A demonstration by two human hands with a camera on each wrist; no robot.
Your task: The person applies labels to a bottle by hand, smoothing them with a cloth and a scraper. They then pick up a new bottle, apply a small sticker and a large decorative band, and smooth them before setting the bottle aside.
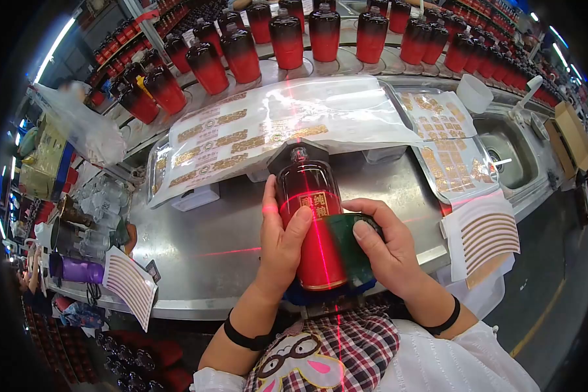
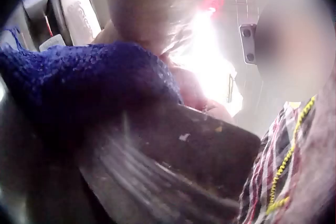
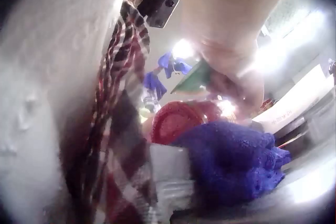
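Observation:
A glass bottle [image 1: 315,258], dark at the shoulders and red below, leans toward the apron in the head view. Gold characters on a label [image 1: 312,206] mark its upper front. My left hand [image 1: 279,251] grips the bottle's left side, thumb across its front. In my right hand [image 1: 393,251] a flat dark green scraper-like piece [image 1: 353,243] is pinched between thumb and fingers, its left edge over the bottle's right side. A blue cloth [image 3: 233,155] lies beneath the bottle, whose round red base [image 3: 176,124] shows in the right wrist view. The left wrist view shows the same cloth [image 2: 94,74].
Behind the bottle lie sheets of gold labels [image 1: 222,134] on a tray. More label sheets [image 1: 447,153] lie right, near a sink [image 1: 503,147]. Striped strips hang at the front edge on the left [image 1: 129,284] and right [image 1: 487,235]. Several red bottles [image 1: 325,36] line the conveyor.

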